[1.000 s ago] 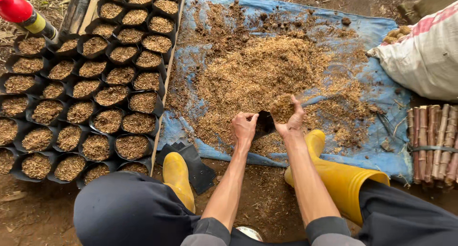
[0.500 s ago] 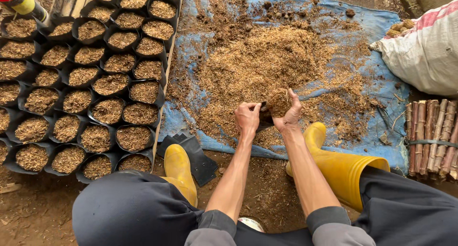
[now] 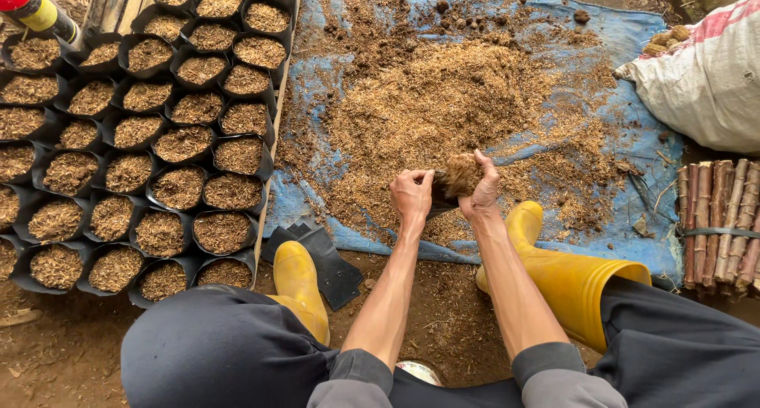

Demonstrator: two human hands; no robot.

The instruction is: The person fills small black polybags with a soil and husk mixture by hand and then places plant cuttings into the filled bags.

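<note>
Between my hands, small black bag (image 3: 440,193) heaped with husk mix, left hand (image 3: 412,197) gripping its side, right hand (image 3: 481,190) cupped against it, blue tarp (image 3: 633,218) beneath, filled bags (image 3: 158,139) left of both.

Two hands (image 3: 447,193), two yellow boots (image 3: 554,273), one white sack (image 3: 704,83), one blue tarp (image 3: 633,234).

Grey sleeves (image 3: 546,376) pushed up at bottom centre, forearms bare. Dark navy trousers (image 3: 214,349) lower left and lower right. Bright yellow rubber boots (image 3: 566,273), glossy, one each side.
</note>
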